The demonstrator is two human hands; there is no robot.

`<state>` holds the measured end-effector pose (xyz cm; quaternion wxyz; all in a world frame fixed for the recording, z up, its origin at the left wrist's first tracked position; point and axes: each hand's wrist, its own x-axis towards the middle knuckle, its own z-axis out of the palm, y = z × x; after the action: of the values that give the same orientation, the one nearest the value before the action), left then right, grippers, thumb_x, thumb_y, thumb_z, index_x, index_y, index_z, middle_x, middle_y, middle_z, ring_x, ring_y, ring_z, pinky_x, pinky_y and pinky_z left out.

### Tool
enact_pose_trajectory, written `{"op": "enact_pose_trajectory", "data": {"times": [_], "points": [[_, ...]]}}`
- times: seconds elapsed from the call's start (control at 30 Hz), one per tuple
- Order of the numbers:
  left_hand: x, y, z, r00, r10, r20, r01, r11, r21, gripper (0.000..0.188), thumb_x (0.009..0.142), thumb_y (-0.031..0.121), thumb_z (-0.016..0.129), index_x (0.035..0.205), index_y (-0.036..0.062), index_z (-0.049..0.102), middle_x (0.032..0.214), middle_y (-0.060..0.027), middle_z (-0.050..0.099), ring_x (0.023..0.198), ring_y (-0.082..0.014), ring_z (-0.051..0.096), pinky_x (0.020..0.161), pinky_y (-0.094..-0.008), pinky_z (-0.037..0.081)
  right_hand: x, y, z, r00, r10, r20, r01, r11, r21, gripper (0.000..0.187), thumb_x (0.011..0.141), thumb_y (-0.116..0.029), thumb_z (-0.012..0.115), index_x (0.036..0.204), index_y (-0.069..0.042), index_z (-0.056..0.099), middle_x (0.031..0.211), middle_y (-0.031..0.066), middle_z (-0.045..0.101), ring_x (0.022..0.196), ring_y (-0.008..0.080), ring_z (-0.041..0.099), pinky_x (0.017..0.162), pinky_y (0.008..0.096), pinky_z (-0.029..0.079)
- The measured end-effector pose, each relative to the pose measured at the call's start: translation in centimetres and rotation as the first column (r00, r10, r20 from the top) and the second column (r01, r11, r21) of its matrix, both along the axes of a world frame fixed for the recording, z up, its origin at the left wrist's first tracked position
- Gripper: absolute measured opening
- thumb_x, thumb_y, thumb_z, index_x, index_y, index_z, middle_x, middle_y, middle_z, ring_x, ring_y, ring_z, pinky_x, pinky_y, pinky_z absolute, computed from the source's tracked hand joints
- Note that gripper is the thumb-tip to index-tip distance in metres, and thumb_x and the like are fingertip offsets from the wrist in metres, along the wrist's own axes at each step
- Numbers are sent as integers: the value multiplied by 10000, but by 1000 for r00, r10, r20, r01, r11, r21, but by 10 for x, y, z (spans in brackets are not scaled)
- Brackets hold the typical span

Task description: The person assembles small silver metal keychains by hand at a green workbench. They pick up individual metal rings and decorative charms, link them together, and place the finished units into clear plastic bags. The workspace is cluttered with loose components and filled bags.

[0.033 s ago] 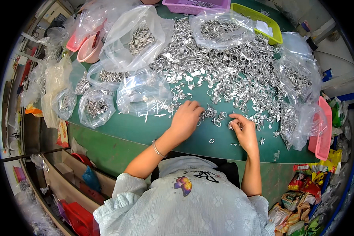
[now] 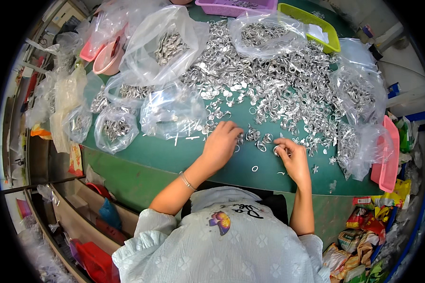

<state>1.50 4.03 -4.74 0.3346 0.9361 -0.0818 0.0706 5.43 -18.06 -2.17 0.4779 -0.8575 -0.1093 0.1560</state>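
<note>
A large spread of silver-coloured metal rings (image 2: 283, 89) covers the green table. My left hand (image 2: 222, 144), with a bangle on the wrist, is closed at the near edge of this spread. Its fingertips are on a silver ring (image 2: 240, 138), partly hidden by the fingers. Between my hands lies a small cluster of rings (image 2: 260, 144). My right hand (image 2: 293, 160) pinches another silver ring (image 2: 276, 150) between thumb and fingers, just right of that cluster. A single thin ring (image 2: 255, 168) lies apart, nearer to me.
Clear plastic bags of metal pieces stand at left, such as a small bag (image 2: 115, 129) and a large one (image 2: 163, 47). Far back are a purple basket (image 2: 236, 10) and a lime-green basket (image 2: 333, 42). A pink tray (image 2: 387, 160) sits at the right edge. White sticks (image 2: 192, 138) lie near my left hand.
My left hand has shifted very slightly left. My right hand stays nearly in place with its ring.
</note>
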Motion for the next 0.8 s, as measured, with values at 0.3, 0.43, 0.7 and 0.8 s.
{"op": "enact_pose_trajectory", "data": {"times": [0.3, 0.43, 0.7, 0.8], "points": [[-5, 12, -3, 920, 200, -337, -391, 530, -752, 305, 821, -84, 473, 1112, -17, 536, 971, -63, 579, 830, -96, 561, 698, -225, 489, -6, 4, -4, 969, 17, 248, 33, 980, -195, 79, 790, -41, 586, 801, 37, 586, 668, 125, 591, 560, 217, 558, 504, 315, 411], [-10, 14, -3, 959, 235, -159, -277, 657, -701, 324, 816, -92, 449, 1114, -1, 538, 1079, -103, 576, 1006, -166, 553, 788, -270, 476, -6, 6, 3, 953, -85, 291, 117, 989, -95, 68, 784, -34, 591, 815, 26, 592, 720, 119, 565, 578, 245, 542, 526, 324, 417], [-23, 0, 29, 956, 283, 80, -241, 909, -339, 366, 787, -95, 471, 1124, 34, 532, 1195, -133, 500, 1084, -263, 506, 873, -321, 416, -1, 21, -31, 898, 1, 441, 94, 976, -195, 121, 754, -76, 638, 841, -1, 600, 762, 116, 540, 595, 285, 532, 543, 346, 415], [-44, -13, 29, 968, 11, -249, -212, 566, -797, 357, 836, -10, 492, 1190, 22, 472, 1201, -140, 494, 1104, -254, 494, 914, -365, 404, 0, 11, -31, 973, -147, 177, 129, 986, 106, 91, 775, -54, 615, 833, 12, 590, 695, 76, 532, 561, 170, 504, 513, 270, 386]]}}
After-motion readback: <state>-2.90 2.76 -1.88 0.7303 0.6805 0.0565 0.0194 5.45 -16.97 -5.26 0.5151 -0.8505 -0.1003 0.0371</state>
